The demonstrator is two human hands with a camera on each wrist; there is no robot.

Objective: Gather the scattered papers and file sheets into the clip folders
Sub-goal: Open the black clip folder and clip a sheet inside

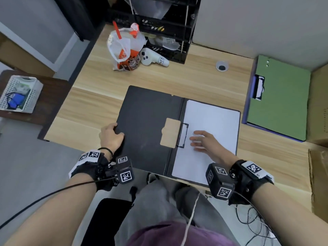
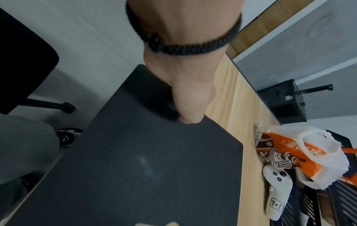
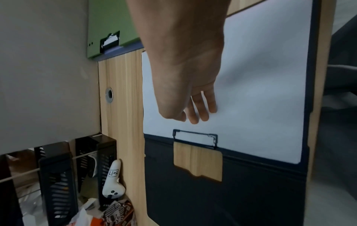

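A black clip folder (image 1: 145, 125) (image 2: 144, 168) (image 3: 231, 198) lies open on the wooden desk, its left cover flat and showing a cut-out window. A white sheet (image 1: 213, 118) (image 3: 260, 91) fills the right half, tucked under the black wire clip (image 1: 183, 134) (image 3: 195, 138) by the spine. My left hand (image 1: 116, 129) (image 2: 189, 99) grips the cover's left edge, thumb on top. My right hand (image 1: 195, 139) (image 3: 197, 116) lies flat on the sheet just right of the clip, fingers straight. A closed green folder (image 1: 282, 98) (image 3: 112, 19) with its own clip sits at the right.
At the back of the desk stand a plastic bag with a drink cup (image 1: 124, 48), a white controller (image 1: 152, 58) and a black shelf rack (image 1: 163, 32). A cable hole (image 1: 221, 66) is behind the folder. Cardboard boxes (image 1: 317, 107) line the right edge. A white basket (image 1: 17, 94) is on a side table.
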